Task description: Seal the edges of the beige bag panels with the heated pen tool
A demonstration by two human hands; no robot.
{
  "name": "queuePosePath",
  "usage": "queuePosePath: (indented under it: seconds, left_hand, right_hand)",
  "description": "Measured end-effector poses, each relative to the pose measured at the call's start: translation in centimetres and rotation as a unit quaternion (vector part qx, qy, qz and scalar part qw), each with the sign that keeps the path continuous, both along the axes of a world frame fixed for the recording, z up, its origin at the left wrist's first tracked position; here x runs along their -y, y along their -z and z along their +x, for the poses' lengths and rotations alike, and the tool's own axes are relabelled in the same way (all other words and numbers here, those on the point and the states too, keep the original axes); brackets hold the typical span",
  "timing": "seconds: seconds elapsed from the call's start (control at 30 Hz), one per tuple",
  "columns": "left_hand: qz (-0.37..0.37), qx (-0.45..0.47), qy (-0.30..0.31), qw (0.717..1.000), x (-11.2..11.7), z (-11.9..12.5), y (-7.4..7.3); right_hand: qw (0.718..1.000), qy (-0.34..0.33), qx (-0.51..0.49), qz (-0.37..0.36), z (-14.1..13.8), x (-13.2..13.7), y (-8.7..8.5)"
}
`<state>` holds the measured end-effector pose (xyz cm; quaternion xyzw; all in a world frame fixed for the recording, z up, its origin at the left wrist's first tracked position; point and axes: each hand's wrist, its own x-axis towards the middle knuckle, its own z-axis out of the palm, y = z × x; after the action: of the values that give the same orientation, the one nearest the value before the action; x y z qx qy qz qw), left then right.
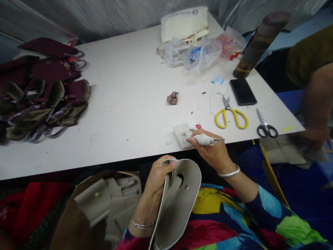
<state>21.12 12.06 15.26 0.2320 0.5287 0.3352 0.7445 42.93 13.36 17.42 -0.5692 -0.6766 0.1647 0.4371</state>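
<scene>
My left hand point(158, 175) is closed around the top edge of a beige leather-like bag piece point(188, 205), held open over my lap with a small metal fitting on its inner face. My right hand point(214, 151) pinches a tool with a white wrapped handle point(204, 139); its thin metal tip points to the right. This hand is over the table's front edge, beside a crumpled white pad point(182, 135) with dark spots. Whether the tool touches the pad, I cannot tell.
Yellow-handled scissors point(241, 118), black scissors point(267, 130), a phone point(243, 92) and a bottle point(260, 45) are on the right. Maroon bags point(54, 71) are piled left. Plastic bags point(203, 57) lie at the back. Below is a box of beige bags point(93, 201). Another person's arm point(317, 100) is at right.
</scene>
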Motion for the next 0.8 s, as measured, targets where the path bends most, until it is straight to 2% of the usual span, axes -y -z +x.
queuePosePath:
  seconds: [0.1, 0.2, 0.3, 0.37, 0.4, 0.47, 0.53, 0.67, 0.8]
  left_hand:
    - [-0.002, 0.001, 0.008, 1.000, -0.1, -0.2, -0.3]
    - [0.000, 0.002, 0.004, 1.000, -0.1, -0.4, -0.5]
    - [0.004, 0.005, 0.013, 1.000, -0.1, -0.5, -0.7]
    - [0.007, 0.012, 0.023, 1.000, 0.0, -0.6, -0.9]
    - [0.009, 0.016, 0.027, 0.999, 0.0, -0.6, -0.9]
    - [0.010, 0.023, 0.038, 0.999, 0.0, -0.7, -1.1]
    - [0.012, 0.026, 0.049, 0.998, -0.1, -0.8, -1.2]
    - [0.007, 0.035, 0.059, 0.998, -0.1, -1.0, -1.3]
    - [0.000, 0.044, 0.055, 0.998, 0.0, -1.0, -1.3]
  right_hand:
    - [0.998, -0.010, 0.068, 0.008, -0.2, -0.3, -0.3]
    - [0.997, -0.032, 0.066, -0.009, 0.0, -0.1, -0.4]
    - [1.000, -0.022, -0.006, 0.009, 0.2, 0.7, -0.6]
    - [0.994, -0.022, -0.105, -0.003, 0.1, 1.3, -0.6]
    - [0.984, -0.034, -0.172, -0.028, -0.1, 1.6, -0.5]
    - [0.946, -0.075, -0.300, -0.097, -0.6, 2.2, -0.1]
    - [0.910, -0.106, -0.371, -0.151, -1.1, 2.6, 0.6]
    - [0.898, -0.127, -0.382, -0.176, -1.9, 2.9, 1.4]
    - [0.898, -0.145, -0.377, -0.175, -2.0, 2.9, 1.1]
